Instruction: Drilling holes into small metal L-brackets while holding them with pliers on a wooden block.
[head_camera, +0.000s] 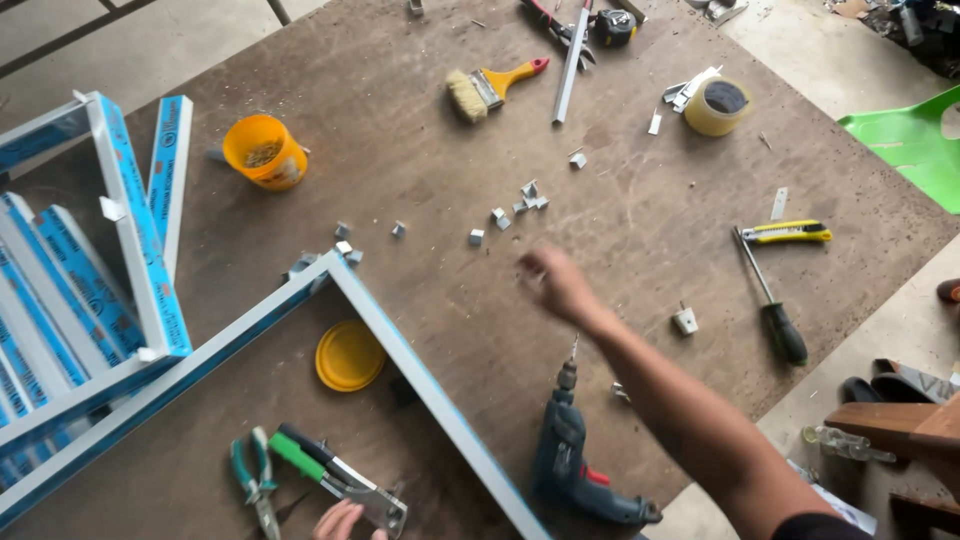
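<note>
My right hand reaches out over the middle of the brown board, blurred by motion, just below several small grey metal pieces. Nothing shows in it. My left hand is at the bottom edge, mostly cut off, with its fingers touching the metal head of a green-handled rivet tool. Teal-handled pliers lie to the left of that tool. A white and blue aluminium frame corner lies between the two hands. A blue power drill lies under my right forearm.
An orange cup of screws, a yellow lid, a paintbrush, a tape roll, a yellow utility knife and a screwdriver lie on the board. Stacked frame pieces stand left. A green chair is right.
</note>
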